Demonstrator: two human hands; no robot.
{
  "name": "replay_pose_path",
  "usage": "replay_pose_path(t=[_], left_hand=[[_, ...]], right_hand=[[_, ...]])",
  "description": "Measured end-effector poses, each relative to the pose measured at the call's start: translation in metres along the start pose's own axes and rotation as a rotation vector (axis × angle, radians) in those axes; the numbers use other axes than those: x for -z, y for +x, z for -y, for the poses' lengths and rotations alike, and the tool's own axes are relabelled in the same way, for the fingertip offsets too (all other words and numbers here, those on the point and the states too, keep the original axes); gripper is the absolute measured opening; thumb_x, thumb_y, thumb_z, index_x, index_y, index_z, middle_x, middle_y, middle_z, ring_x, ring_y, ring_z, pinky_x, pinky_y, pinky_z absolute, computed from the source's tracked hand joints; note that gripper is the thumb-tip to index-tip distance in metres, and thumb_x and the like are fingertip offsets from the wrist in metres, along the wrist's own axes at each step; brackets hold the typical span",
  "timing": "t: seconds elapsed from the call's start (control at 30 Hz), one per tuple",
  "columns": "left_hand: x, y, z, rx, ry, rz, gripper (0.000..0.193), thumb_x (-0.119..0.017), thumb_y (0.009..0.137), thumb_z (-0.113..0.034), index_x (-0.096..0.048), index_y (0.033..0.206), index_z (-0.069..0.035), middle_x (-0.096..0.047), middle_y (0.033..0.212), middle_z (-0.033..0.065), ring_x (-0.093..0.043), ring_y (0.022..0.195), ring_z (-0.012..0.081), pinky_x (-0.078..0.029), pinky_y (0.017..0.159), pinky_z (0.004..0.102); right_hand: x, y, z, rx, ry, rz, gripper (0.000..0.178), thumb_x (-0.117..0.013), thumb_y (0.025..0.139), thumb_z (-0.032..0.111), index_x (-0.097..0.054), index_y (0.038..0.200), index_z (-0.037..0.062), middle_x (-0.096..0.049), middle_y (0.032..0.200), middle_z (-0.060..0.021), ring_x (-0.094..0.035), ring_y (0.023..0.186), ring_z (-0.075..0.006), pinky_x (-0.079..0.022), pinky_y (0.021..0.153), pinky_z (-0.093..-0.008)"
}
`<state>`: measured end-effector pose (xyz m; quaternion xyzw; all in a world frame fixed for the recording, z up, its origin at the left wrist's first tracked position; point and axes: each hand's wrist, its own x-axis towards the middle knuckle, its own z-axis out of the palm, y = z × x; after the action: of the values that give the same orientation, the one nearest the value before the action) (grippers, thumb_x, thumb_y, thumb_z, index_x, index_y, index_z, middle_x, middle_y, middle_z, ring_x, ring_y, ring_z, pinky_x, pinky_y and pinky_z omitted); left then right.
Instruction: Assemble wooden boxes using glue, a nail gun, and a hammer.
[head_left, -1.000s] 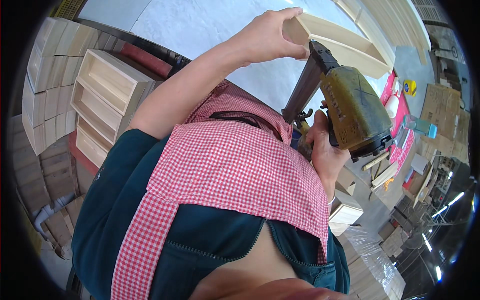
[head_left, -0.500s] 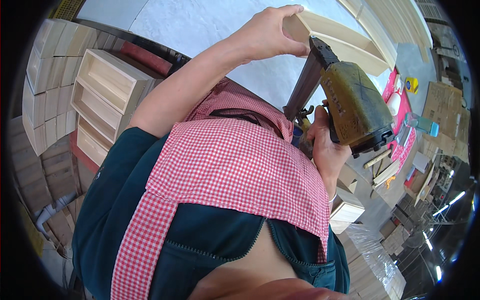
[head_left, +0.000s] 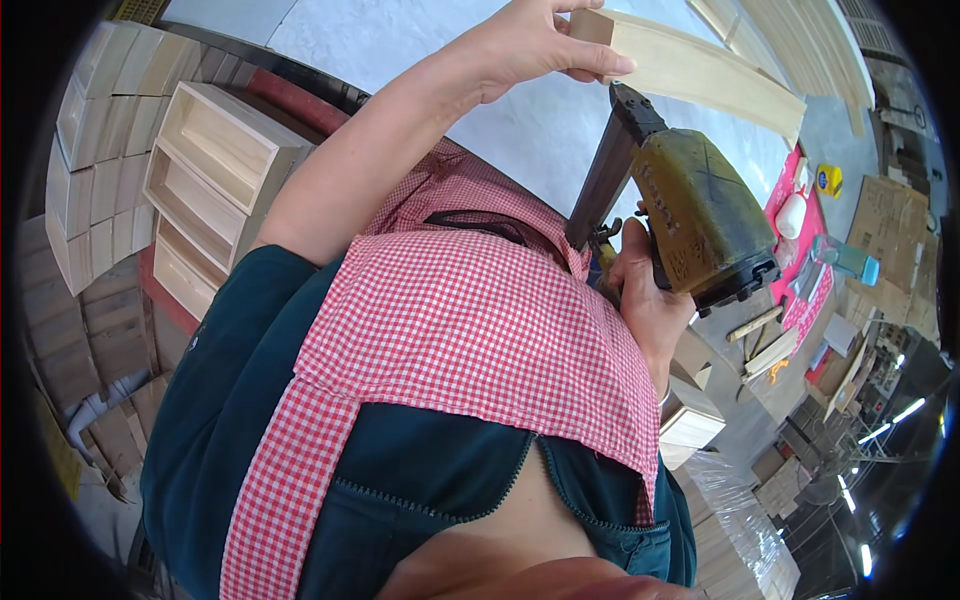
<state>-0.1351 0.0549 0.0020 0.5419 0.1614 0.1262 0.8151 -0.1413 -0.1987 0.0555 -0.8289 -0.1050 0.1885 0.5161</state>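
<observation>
Newly turned, the pale oblong wooden box [head_left: 705,72] is gripped by the left hand [head_left: 530,45] toward one o'clock, the scuffed olive-yellow nail gun [head_left: 700,210] by the right hand [head_left: 652,305] at three.

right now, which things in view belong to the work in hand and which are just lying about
In use:
- pale wooden piece, in the left hand
- nail gun, in the right hand

Seemingly just lying about:
- cardboard
- blue-lidded clear container
- yellow container
</observation>
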Motion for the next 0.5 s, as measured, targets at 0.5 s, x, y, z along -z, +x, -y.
replay_pose_path(t=[0.5], left_hand=[[0.0008,0.0013,0.0018,-0.044,0.136,-0.018,0.085,-0.08,0.082,-0.011,-0.032,0.147,0.015,-0.056,0.122,0.0286,-0.064,0.09,0.0233,-0.055,0.074,0.0255]], right_hand=[[0.0007,0.002,-0.0054,0.026,-0.067,0.009,0.036,-0.075,0.092,0.018,-0.065,0.123,0.0035,-0.069,0.086,-0.0035,-0.048,0.054,-0.0092,-0.039,0.052,-0.0228]])
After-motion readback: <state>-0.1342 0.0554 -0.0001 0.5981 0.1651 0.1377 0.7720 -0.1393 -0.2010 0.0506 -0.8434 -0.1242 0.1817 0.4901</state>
